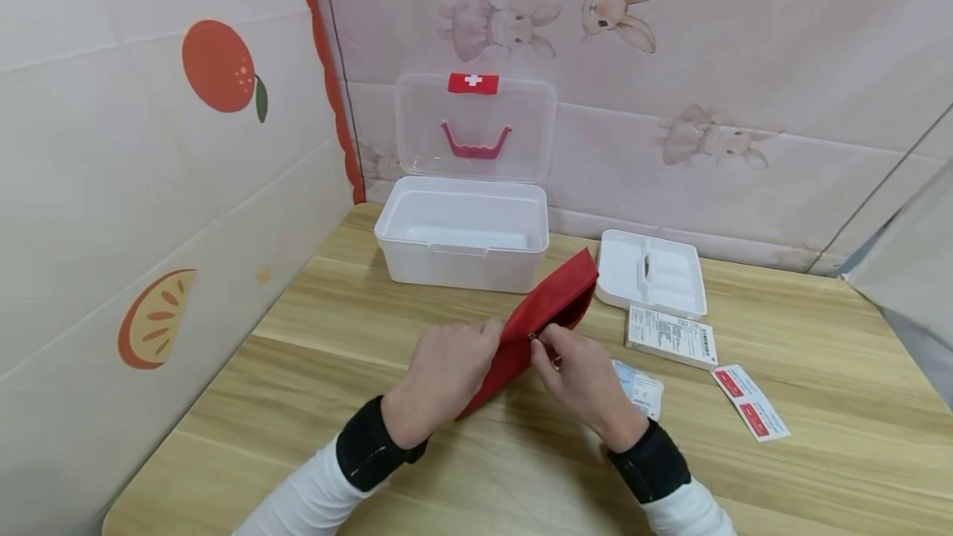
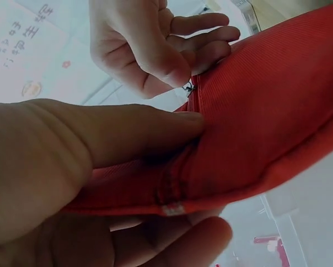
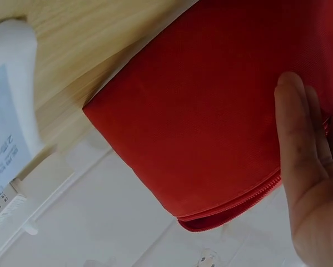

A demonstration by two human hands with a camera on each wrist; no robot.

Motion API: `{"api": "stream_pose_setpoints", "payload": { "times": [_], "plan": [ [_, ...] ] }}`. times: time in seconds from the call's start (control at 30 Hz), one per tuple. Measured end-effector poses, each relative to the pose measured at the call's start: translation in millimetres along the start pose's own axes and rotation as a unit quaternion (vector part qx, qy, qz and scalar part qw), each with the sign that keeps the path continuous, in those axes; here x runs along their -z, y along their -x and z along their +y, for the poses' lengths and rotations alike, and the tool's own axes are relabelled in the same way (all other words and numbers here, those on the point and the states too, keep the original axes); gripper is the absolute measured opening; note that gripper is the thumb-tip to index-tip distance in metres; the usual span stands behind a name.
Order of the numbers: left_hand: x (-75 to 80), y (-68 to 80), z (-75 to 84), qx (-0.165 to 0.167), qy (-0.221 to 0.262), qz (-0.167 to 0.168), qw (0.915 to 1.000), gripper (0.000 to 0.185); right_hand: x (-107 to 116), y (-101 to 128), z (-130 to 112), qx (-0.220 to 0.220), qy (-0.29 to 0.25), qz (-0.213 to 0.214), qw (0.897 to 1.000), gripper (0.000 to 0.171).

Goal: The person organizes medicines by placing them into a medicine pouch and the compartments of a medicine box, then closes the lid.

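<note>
A red zippered pouch is held tilted above the wooden table, its far end gaping along the zipper. My left hand grips the pouch's near part, thumb on one face and fingers beneath, as the left wrist view shows. With thumb and forefinger my right hand pinches the small zipper pull about midway along the opening. In the right wrist view the fabric side of the pouch and its parted zipper teeth are visible. What the pouch holds inside is hidden.
Behind stands a white first-aid box, its clear lid raised. To the right lie a white compartment tray, a printed carton, a red-and-white card and a blue-white packet beside my right hand. Printed cloth walls enclose the table.
</note>
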State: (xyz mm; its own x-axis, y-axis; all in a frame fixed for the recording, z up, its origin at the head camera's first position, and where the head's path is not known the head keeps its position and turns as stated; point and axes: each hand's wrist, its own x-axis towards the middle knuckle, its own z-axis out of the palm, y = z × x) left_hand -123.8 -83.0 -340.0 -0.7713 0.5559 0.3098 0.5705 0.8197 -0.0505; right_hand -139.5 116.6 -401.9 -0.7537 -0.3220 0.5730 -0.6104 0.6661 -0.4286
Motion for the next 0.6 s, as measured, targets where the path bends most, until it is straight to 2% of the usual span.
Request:
{"api": "stream_pose_setpoints", "payload": {
  "times": [0.17, 0.37, 0.6],
  "plan": [
    [1.3, -0.2, 2.1, -0.008, -0.013, -0.034, 0.9993, 0.015, 0.4, -0.5, 1.3, 0.013, 0.027, 0.004, 1.000, 0.010],
    [0.9, -0.5, 4.3, -0.009, -0.005, -0.067, 0.9977, 0.015, -0.1, -0.5, 3.5, 0.028, 0.041, 0.011, 0.999, 0.013],
    [1.5, 0.2, 4.5, -0.010, 0.000, -0.062, 0.9980, 0.011, -0.6, -0.2, 4.6, 0.033, 0.038, 0.018, 0.999, 0.016]
  ]
}}
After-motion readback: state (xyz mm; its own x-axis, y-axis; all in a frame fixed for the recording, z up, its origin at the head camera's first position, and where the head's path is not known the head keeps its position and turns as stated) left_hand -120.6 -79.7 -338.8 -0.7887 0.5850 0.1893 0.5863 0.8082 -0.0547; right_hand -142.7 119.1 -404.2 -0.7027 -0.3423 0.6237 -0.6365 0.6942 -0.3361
